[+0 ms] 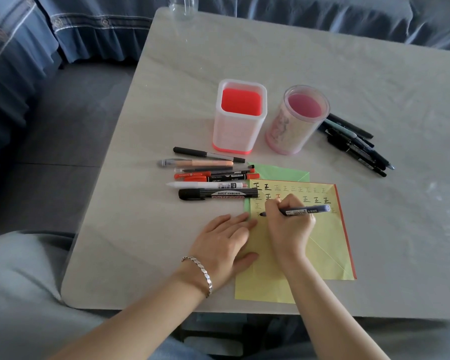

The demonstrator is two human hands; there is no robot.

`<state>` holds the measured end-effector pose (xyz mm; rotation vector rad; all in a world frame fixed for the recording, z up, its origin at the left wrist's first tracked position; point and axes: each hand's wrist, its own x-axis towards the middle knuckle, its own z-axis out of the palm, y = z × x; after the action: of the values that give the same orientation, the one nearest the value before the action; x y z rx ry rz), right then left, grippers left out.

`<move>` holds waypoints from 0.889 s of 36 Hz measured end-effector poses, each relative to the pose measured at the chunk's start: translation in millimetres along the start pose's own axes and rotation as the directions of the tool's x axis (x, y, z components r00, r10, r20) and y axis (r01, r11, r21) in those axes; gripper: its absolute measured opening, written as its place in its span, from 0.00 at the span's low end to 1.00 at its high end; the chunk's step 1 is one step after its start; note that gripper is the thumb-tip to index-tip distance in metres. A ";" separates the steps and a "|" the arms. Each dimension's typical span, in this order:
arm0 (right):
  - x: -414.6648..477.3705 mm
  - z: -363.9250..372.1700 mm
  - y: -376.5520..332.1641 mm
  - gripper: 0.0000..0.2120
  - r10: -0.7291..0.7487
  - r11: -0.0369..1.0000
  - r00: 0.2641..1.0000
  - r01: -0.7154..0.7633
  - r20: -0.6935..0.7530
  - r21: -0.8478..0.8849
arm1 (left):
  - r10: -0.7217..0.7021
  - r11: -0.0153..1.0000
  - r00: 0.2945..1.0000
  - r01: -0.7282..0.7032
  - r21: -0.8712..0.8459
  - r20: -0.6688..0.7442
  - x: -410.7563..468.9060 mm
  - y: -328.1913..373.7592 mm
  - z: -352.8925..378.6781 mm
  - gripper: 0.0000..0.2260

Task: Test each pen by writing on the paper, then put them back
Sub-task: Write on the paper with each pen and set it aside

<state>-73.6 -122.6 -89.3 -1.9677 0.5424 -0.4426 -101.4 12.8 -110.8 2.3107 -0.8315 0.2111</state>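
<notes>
A yellow paper [320, 245] lies on the table, with rows of written marks along its top. My right hand [287, 224] grips a dark blue pen [304, 210], whose tip touches the paper near its left edge. My left hand [225, 242] lies flat, fingers straight, on the paper's left edge. Left of the paper lies a row of several pens [208, 175], the nearest being a black whiteboard marker [218, 194]. Behind stand a white and red square holder [238, 118] and a round pink holder [295, 120]. Several dark pens [356, 145] lie to the right of the round holder.
The table [322, 74] is pale grey with rounded corners. A green sheet [278, 172] and a red sheet edge [344, 229] show under the yellow paper. A clear glass object [183, 6] stands at the far edge. A blue covered sofa [63, 35] runs behind and to the left.
</notes>
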 end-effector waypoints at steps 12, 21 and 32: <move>-0.7 -0.4 0.4 0.21 -0.018 1.000 1.000 0.018 -0.001 0.019 | 0.002 1.000 1.000 -0.002 -0.001 -0.007 1.0 1.0 -1.3 0.10; -0.4 0.7 0.5 0.22 -0.054 0.999 0.998 0.054 0.040 0.001 | -0.005 1.000 1.000 0.005 -0.006 0.004 1.3 1.1 -0.7 0.10; -1.0 -0.7 0.5 0.22 -0.031 0.999 0.998 0.030 0.062 0.015 | -0.006 1.000 1.000 0.006 -0.004 0.004 0.4 0.5 -0.4 0.10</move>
<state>-74.8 -122.8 -89.5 -1.9713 0.4690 -0.4020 -101.4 12.5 -110.0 2.3101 -0.8261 0.2014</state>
